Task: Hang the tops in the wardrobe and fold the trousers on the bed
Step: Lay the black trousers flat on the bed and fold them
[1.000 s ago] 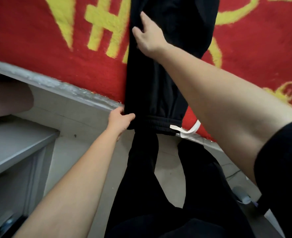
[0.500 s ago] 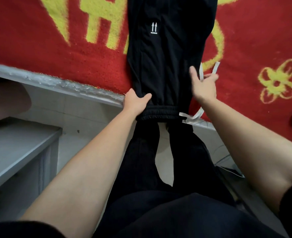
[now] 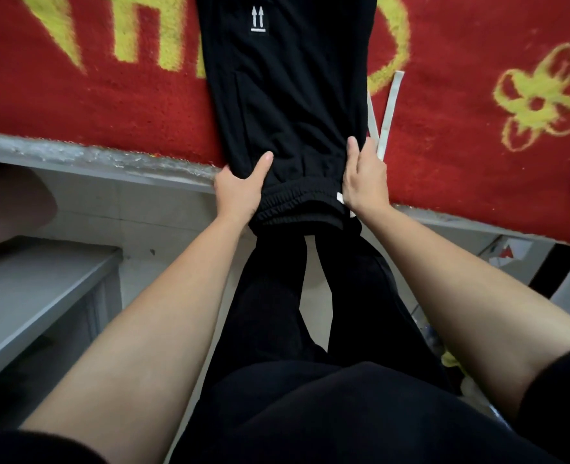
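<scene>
— Nearest the person, what do you record?

— Their own dark-clad legs (image 3: 310, 329), standing at the bed (image 3: 92, 155). Both bare forearms reach forward over them. A grey cabinet (image 3: 35, 296) stands low on the left, with pale tiled floor (image 3: 143, 236) between it and the bed.

— The hands?

— The left hand (image 3: 240, 189) grips the left end of the waistband (image 3: 297, 202), thumb laid flat on top of the cloth, fingers tucked underneath, out of sight. The right hand (image 3: 365, 182) holds the right end, thumb on the fabric and fingers curled close together along the edge, touching the white drawstring (image 3: 389, 108).

— Position of the garment?

— The black trousers (image 3: 287, 105) lie flat on the bed, folded lengthwise to one leg's width. The waistband overhangs the near edge, and the legs run away from the person, out of view at the top. A small white label (image 3: 258, 20) showing two arrows sits on the upper cloth.

— Beneath them?

— A red blanket (image 3: 461, 78) with yellow markings, including a flower shape to the right. The drawstring tails lie on it, just beside the trousers.
</scene>
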Demonstrator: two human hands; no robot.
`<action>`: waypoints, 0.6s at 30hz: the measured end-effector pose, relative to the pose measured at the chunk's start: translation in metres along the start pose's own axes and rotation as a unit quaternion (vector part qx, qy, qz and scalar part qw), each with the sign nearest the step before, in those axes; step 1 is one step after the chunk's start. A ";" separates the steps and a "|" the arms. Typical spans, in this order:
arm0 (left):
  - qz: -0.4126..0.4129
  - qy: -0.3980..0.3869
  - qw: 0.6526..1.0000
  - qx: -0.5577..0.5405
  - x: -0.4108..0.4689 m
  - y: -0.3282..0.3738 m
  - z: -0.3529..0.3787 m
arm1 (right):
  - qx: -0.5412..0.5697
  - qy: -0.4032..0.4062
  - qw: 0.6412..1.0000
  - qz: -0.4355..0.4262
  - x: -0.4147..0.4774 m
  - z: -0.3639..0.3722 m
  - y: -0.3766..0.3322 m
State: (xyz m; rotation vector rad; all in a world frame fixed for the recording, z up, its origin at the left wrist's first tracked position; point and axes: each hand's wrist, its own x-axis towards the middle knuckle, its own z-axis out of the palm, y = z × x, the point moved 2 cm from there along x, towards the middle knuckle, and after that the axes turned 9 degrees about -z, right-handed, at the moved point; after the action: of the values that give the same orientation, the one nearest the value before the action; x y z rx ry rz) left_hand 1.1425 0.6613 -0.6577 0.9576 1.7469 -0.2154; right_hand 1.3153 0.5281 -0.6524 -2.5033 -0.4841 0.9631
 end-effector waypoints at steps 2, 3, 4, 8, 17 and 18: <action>-0.024 0.023 0.998 0.055 -0.004 -0.013 0.009 | -0.044 -0.015 0.999 0.010 -0.005 0.002 0.009; -0.047 0.019 0.996 0.078 -0.005 -0.022 0.014 | -0.075 -0.035 0.996 0.023 -0.006 0.002 0.014; -0.074 0.007 0.993 0.090 -0.006 -0.029 0.019 | -0.099 -0.059 0.993 0.035 -0.005 0.002 0.018; -0.099 -0.014 0.990 0.097 -0.011 -0.038 0.022 | -0.129 -0.149 0.980 0.027 0.005 -0.009 0.023; -0.069 -0.007 0.970 0.232 -0.044 -0.018 0.012 | -0.145 -0.210 0.966 -0.034 0.005 -0.055 0.023; -0.063 0.002 0.970 0.236 -0.049 -0.012 0.012 | -0.149 -0.217 0.964 -0.044 0.006 -0.062 0.019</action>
State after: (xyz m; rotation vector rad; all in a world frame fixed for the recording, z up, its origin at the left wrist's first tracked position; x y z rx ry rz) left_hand 1.1478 0.6220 -0.6237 1.1824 1.7970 -0.7378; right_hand 1.3660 0.4991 -0.6235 -2.4908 -0.9291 1.5085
